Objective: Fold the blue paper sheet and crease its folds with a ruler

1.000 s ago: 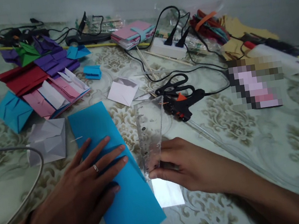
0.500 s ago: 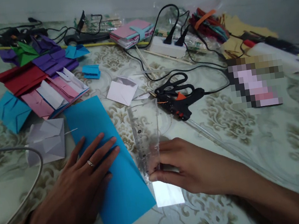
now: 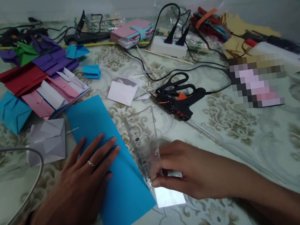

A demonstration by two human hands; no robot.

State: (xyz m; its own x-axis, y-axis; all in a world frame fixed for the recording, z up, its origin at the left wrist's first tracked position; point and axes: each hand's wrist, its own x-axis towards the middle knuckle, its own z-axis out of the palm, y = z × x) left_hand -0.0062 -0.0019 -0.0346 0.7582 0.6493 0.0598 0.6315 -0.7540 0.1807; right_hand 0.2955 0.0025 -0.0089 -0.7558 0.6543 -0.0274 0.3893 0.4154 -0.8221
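Observation:
A long blue paper [image 3: 120,202] lies slantwise on the patterned tablecloth. My left hand [image 3: 88,173], with a ring on one finger, rests on it with the fingers spread. Just right of the paper, my right hand [image 3: 180,171] pinches a clear plastic ruler [image 3: 143,132] near its lower end. The ruler's lower end is close to the paper's right edge; whether they touch I cannot tell. A small bright white rectangle [image 3: 170,196] shows under my right hand. Black-handled scissors [image 3: 175,84] and a black glue gun [image 3: 182,104] lie beyond that hand.
Folded colored papers [image 3: 46,67] are heaped at the left, near a white folded paper [image 3: 49,141] and a grey cable [image 3: 40,157]. A small white envelope [image 3: 123,90] lies ahead. Behind are a white power strip [image 3: 168,46], cords and a paper bundle [image 3: 131,33].
The ruler's far end has swung left and lower, nearer the blue paper. My right hand stays nearly in place, and my left hand keeps its position on the paper.

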